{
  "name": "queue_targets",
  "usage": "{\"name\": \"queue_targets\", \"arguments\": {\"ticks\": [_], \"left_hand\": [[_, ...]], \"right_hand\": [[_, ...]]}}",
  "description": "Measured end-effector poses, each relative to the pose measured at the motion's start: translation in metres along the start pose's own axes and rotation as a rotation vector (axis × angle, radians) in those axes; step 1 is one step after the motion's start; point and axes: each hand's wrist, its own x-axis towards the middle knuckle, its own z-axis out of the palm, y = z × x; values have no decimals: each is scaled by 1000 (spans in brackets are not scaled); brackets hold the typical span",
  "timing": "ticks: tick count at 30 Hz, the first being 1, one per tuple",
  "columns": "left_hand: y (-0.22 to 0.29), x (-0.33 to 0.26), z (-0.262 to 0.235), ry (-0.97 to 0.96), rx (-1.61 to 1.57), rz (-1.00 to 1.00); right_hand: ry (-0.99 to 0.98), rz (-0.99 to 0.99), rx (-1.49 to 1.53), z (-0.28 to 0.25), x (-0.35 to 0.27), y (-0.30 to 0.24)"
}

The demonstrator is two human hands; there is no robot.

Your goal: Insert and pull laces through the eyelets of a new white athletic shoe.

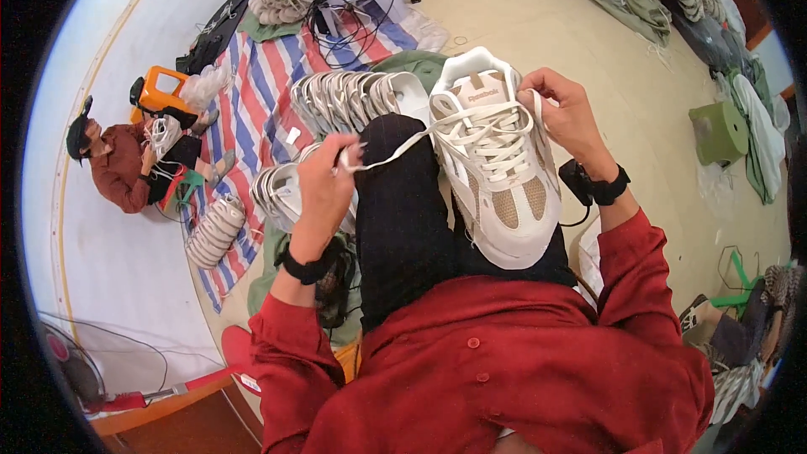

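A white and beige sneaker (514, 240) rests on my lap, toe toward me, its pale laces crisscrossed through the eyelets. My left hand (324, 185) is closed in a pinch on one shoelace (403, 150), which stretches leftward from the top of the shoe over my dark trouser leg. Motion blurs its fingertips a little. At the collar's right side my right hand (565, 111) pinches another length of lace, drawn up along the shoe's edge. Both wrists wear black bands.
Nested rows of shoe uppers (353, 99) lie beyond my left knee on a striped sheet (244, 109). Another person (126, 155) sits at the left beside an orange plastic container (160, 92). A green bin (719, 133) stands at right, near several heaped sacks (618, 0).
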Motion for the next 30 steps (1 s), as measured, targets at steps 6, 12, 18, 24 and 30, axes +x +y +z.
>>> {"name": "queue_targets", "arguments": {"ticks": [6, 12, 18, 24, 30], "left_hand": [[44, 43, 43, 64, -321, 84], [58, 47, 79, 19, -489, -69], [54, 45, 80, 18, -499, -44], [53, 37, 78, -102, -355, -12], [50, 36, 81, -111, -457, -62]], "right_hand": [[3, 99, 145, 4, 1, 11], [0, 104, 115, 5, -1, 9], [30, 114, 119, 7, -3, 7], [24, 110, 127, 8, -3, 7], [16, 118, 125, 8, -3, 4]]}}
